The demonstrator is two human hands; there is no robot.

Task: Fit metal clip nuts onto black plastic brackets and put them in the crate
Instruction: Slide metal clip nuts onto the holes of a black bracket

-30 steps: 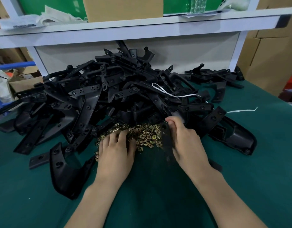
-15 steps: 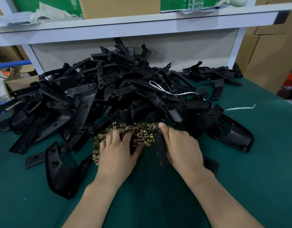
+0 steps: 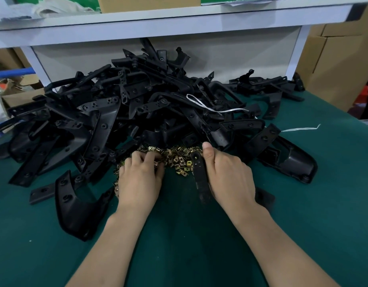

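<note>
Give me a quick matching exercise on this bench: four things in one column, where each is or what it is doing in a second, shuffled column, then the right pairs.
Things:
1. left hand
2. right hand
3. white string
4. cardboard box

Places or states:
A. lies across the bracket pile
B. stands on the shelf
C. grips a black bracket
D. fingers curled into the clip nuts

Pairs: 1-D, 2-C, 3-A, 4-B.
</note>
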